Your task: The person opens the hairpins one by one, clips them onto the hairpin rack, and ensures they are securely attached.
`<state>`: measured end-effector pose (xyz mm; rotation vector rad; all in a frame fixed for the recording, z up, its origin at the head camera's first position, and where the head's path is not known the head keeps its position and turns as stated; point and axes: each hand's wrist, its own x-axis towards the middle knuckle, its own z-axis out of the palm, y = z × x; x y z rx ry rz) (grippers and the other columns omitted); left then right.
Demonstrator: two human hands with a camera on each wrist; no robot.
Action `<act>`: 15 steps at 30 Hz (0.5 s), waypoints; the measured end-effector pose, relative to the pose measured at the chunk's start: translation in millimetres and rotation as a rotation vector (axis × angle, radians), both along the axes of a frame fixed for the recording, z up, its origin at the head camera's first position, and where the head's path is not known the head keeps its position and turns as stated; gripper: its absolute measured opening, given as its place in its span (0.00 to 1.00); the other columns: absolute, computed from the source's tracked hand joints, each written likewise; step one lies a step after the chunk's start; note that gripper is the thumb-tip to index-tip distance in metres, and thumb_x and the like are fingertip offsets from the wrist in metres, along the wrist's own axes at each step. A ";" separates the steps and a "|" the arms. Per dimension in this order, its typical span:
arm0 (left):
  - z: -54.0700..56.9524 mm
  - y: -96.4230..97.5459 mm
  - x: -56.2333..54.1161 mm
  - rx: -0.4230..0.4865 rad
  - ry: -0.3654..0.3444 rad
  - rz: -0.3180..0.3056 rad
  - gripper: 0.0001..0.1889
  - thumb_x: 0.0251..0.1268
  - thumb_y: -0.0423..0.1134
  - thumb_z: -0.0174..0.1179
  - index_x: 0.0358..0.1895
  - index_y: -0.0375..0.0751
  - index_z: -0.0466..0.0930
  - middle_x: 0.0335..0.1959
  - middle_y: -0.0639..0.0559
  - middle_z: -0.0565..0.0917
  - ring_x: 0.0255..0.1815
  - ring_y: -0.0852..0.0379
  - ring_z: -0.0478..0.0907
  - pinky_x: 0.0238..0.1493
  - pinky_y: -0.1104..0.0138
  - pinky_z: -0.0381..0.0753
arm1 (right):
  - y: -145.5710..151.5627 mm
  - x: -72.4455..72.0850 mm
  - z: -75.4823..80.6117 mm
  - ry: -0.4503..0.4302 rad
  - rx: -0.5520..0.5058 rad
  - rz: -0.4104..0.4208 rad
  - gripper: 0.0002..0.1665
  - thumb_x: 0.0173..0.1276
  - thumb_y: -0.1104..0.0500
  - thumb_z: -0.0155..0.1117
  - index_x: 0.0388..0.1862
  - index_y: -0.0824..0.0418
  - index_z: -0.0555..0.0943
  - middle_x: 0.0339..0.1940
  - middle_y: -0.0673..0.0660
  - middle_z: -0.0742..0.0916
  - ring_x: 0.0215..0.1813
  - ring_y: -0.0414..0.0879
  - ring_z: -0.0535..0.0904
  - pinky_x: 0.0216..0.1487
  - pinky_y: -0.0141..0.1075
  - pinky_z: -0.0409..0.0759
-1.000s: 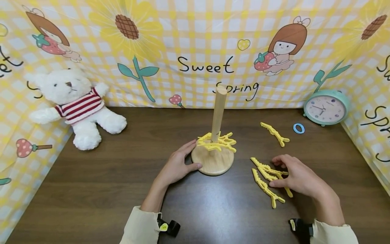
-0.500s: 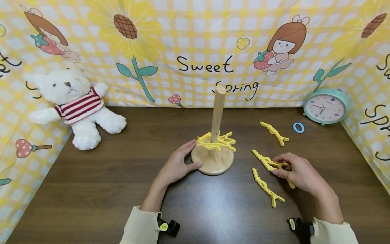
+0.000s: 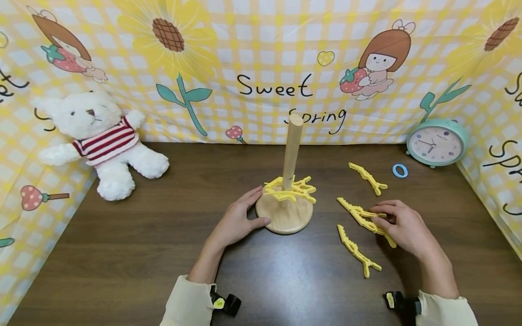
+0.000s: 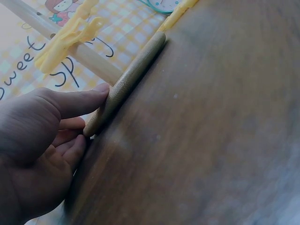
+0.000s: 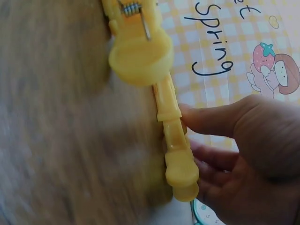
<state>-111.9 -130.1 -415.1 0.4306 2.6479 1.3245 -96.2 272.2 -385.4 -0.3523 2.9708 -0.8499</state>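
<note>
In the head view, my left hand [image 3: 240, 219] holds the rim of the round wooden base [image 3: 285, 217]. The left wrist view shows its thumb on top and curled fingers at the edge. An upright peg [image 3: 292, 151] rises from this base, with several yellow hair clips [image 3: 302, 188] clustered around its lower part. My right hand [image 3: 408, 228] pinches a yellow hair clip [image 3: 360, 216] between thumb and fingers. Whether a second clip overlaps it is unclear. Another hair clip [image 3: 356, 251] lies nearer, its spring visible large in the right wrist view.
One more yellow clip [image 3: 367, 178] lies farther back on the right, near a blue ring [image 3: 399, 170]. A mint alarm clock [image 3: 436, 144] stands in the back right corner. A white teddy bear [image 3: 106, 140] sits at the back left against the patterned cloth [image 3: 261, 59].
My right hand has moved slightly away from me, shifting the middle clip farther from the near one. Its fingers have slid a little right along the clip. The left hand has stayed put.
</note>
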 end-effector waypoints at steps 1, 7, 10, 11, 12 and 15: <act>0.0 -0.1 0.0 -0.002 0.001 0.000 0.42 0.63 0.42 0.73 0.77 0.35 0.62 0.79 0.49 0.63 0.79 0.51 0.55 0.76 0.52 0.57 | 0.1 -0.2 0.0 -0.001 0.015 -0.014 0.15 0.68 0.62 0.71 0.50 0.69 0.86 0.52 0.69 0.83 0.47 0.61 0.82 0.45 0.52 0.80; -0.2 0.7 0.1 0.002 0.004 -0.003 0.42 0.63 0.42 0.73 0.77 0.35 0.62 0.79 0.48 0.63 0.79 0.51 0.55 0.76 0.52 0.57 | 1.9 -2.1 0.5 -0.039 0.073 -0.103 0.18 0.70 0.56 0.70 0.49 0.70 0.85 0.35 0.59 0.85 0.36 0.51 0.77 0.33 0.43 0.74; -0.5 0.9 0.1 0.002 0.005 -0.003 0.42 0.63 0.42 0.73 0.77 0.36 0.62 0.79 0.49 0.63 0.79 0.51 0.55 0.76 0.52 0.57 | 2.9 -3.4 0.8 -0.083 0.059 -0.129 0.23 0.69 0.52 0.71 0.50 0.71 0.84 0.32 0.57 0.86 0.35 0.50 0.79 0.30 0.40 0.75; -0.4 0.7 0.2 0.002 0.005 -0.004 0.42 0.63 0.42 0.73 0.77 0.36 0.62 0.79 0.49 0.63 0.79 0.51 0.55 0.76 0.52 0.57 | 2.9 -3.8 1.0 -0.094 0.056 -0.135 0.24 0.69 0.51 0.72 0.51 0.72 0.83 0.33 0.57 0.86 0.35 0.51 0.80 0.30 0.40 0.75; -0.2 0.6 0.3 0.002 0.006 -0.003 0.42 0.63 0.42 0.73 0.77 0.36 0.62 0.79 0.49 0.63 0.79 0.51 0.55 0.76 0.52 0.57 | 3.0 -4.3 1.1 -0.103 0.054 -0.138 0.26 0.68 0.51 0.72 0.51 0.72 0.83 0.34 0.58 0.87 0.37 0.52 0.81 0.30 0.40 0.76; 1.0 -0.1 0.7 0.003 0.009 -0.004 0.42 0.63 0.42 0.73 0.77 0.35 0.62 0.79 0.48 0.62 0.79 0.51 0.55 0.76 0.52 0.57 | 4.2 -5.4 2.3 -0.123 0.052 -0.131 0.28 0.67 0.51 0.73 0.53 0.73 0.82 0.37 0.61 0.86 0.39 0.55 0.81 0.32 0.41 0.77</act>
